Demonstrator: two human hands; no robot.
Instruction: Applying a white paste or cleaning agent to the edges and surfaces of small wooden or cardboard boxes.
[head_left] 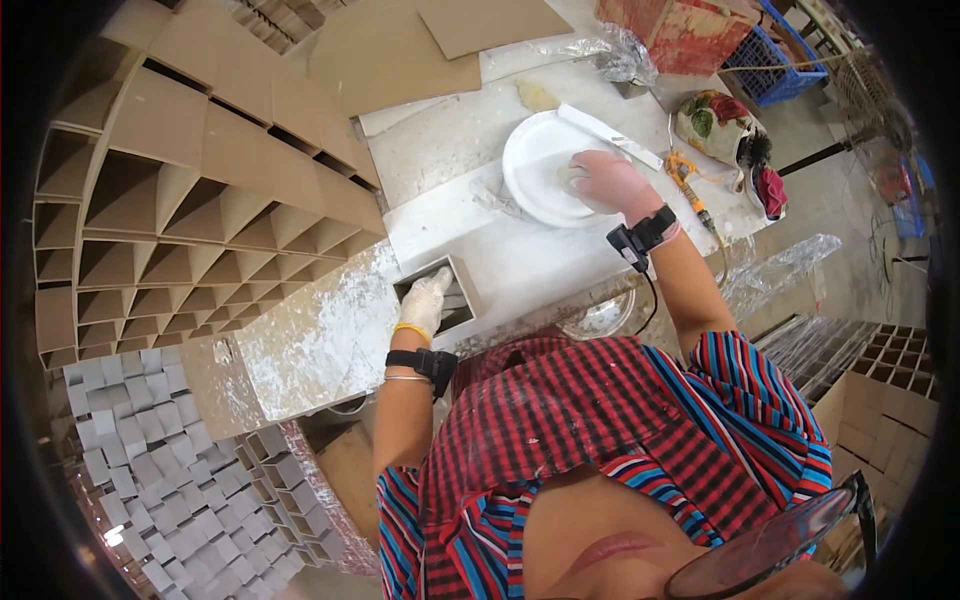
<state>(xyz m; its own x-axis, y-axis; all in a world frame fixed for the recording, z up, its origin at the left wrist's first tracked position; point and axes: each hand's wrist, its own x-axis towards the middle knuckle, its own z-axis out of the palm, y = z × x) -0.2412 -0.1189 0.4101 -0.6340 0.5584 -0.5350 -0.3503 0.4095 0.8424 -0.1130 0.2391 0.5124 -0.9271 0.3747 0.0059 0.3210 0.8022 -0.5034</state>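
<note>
My left hand (424,303), in a white work glove, reaches into a small open rectangular box (463,290) at the near edge of the worktable. Its fingers are closed at the box, partly hidden against the inside. My right hand (608,184), in a thin pinkish glove, is over a round white tray (525,150) smeared with white material. The fingers bend around a small pale lump whose kind I cannot make out. A flat white strip (608,135) lies across the tray's far right rim. Clear crumpled plastic (500,195) touches the tray's left side.
Brown open-ended boxes (200,170) are stacked high at left; greyish ones (170,450) stand lower left. The worktable (320,330) is spattered white. A yellowish piece (537,95), an orange-handled tool (690,190) and a flowery cloth bundle (720,125) lie farther back. A blue crate (775,70) stands far right.
</note>
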